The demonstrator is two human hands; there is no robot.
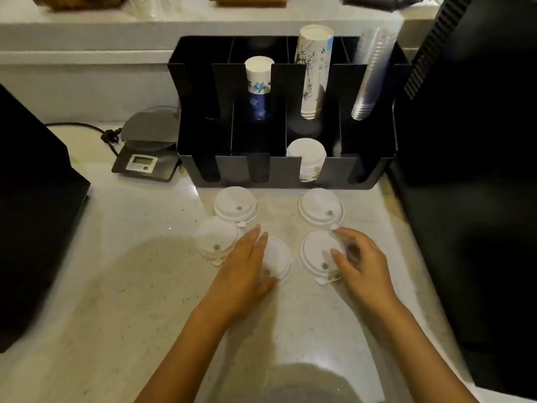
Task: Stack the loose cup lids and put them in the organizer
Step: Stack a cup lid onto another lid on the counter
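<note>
Five lids lie loose on the bench. Left hand rests flat on one; right hand, grip released, reaches another. Thin rims may slide away. Organizer beyond the fingertips.

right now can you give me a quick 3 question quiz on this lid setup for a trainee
1. How many loose white lids lie on the counter in front of the black organizer?
2. True or false: the left hand rests on the near-left lid.
3. Which front slot of the organizer already holds a white stack: a) far left, b) second from left, c) third from left, d) far right?

Key
1. Five: far-left lid, lid below it, near-left lid, far-right lid, near-right lid.
2. True; the right hand is on the near-right lid.
3. c
</note>
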